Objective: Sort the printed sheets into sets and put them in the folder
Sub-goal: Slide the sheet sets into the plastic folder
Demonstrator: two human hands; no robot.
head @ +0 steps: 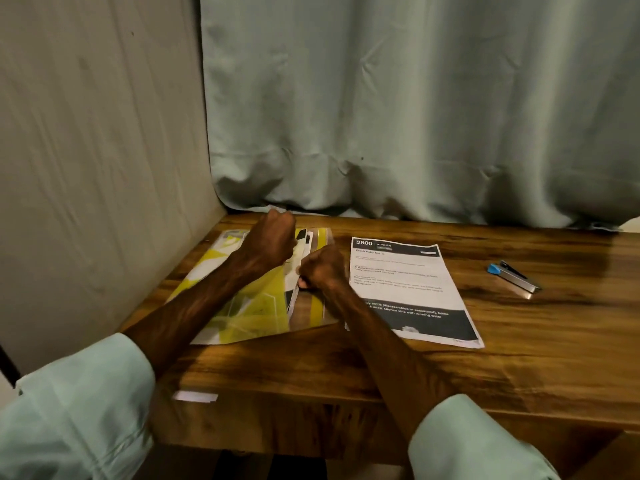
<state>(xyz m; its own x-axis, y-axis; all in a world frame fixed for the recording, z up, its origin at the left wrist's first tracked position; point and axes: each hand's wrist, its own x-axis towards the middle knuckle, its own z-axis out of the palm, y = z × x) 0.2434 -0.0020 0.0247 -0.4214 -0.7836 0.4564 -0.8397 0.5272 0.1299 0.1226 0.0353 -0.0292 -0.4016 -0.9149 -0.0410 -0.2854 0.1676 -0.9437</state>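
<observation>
Folder, yellow-and-white patterned w/ a clear flap, lies flat on the left part of the table, close to the side wall. Both hands are on it, prob. b/c a set is going in and the flap needs holding while the paper slides.

Right hand is curled, thumb and fingers pinching the right edge of the set of sheets, which shows as a narrow white strip between the two hands, lying over the folder's right half. Judged: it steers the set under the flap.

Left hand is clenched at the folder's far end, just beside the set's far corner. Its fingers are hidden behind the back of the hand, so can't tell if it grasps the sheets, the flap, or nothing. Likely it steadies or lifts sth there.

A loose sheet, headed "3800 KITCHEN", lies flat just right of the folder, apart from the hands; prob. the next set, parked within reach. Stapler, blue-tipped, sits well apart on the right, out of the work area. Small paper slip rests at the near edge.

Task seems partway: one set at the folder, at least one sheet not yet filed.
</observation>
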